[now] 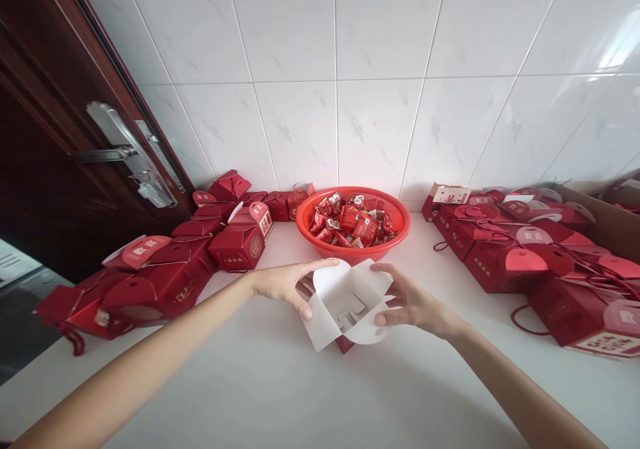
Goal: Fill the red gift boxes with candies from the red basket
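An unfolded candy box, white inside and red outside, stands on the white table with its flaps spread. My left hand grips its left side, thumb on a flap and fingers partly hidden behind it. On the opposite side, my right hand has its thumb on the front right flap and its fingers around the back right one. Inside, the box shows only its white folded bottom tabs. Just beyond it sits a red plastic basket heaped with wrapped candies in red and silver.
Several closed red boxes with cords line the left side of the table. More red boxes crowd the right, beside a cardboard carton. A tiled wall rises behind, and a dark door stands at left.
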The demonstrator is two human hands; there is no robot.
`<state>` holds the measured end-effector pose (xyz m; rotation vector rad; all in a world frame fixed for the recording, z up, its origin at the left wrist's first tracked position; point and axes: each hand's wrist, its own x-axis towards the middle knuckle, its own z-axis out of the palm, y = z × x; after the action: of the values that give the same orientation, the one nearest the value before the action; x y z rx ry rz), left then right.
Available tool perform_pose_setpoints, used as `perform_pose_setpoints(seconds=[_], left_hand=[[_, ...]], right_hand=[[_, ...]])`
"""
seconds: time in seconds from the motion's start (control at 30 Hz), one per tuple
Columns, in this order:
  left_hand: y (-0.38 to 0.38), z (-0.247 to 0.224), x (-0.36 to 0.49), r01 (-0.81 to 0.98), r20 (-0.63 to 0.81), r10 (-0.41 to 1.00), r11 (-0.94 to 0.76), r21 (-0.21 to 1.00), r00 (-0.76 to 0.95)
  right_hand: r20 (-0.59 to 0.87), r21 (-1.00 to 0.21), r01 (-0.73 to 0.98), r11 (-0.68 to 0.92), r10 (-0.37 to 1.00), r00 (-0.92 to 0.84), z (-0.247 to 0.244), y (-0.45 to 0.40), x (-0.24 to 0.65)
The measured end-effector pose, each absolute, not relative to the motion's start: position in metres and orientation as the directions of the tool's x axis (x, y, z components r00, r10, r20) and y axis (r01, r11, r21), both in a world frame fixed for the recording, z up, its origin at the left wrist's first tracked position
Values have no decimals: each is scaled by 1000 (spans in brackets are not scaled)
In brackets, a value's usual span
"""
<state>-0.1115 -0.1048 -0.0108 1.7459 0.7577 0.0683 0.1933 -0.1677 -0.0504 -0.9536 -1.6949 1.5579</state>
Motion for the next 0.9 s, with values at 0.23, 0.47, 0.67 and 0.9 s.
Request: perform_pose_setpoints(seconds=[0.23, 0.47, 0.67, 0.9], left_hand=[[-99, -22, -110, 459, -226, 632, -232, 857, 741], [-103, -4, -114, 577, -220, 695, -333, 746, 685], [-108, 24, -111, 664, -317, 674, -345, 664, 668], [-80, 55, -107, 696, -132, 778, -455, 555, 614]], right_hand=[[-1, -1000, -11, -8, 852, -523, -53, -152, 196], [124, -935, 231, 268, 860, -495, -33, -146, 200], [209, -799, 393, 454, 824, -526, -19, -138, 211], [248, -762, 461, 455, 862, -441, 22, -117, 218]])
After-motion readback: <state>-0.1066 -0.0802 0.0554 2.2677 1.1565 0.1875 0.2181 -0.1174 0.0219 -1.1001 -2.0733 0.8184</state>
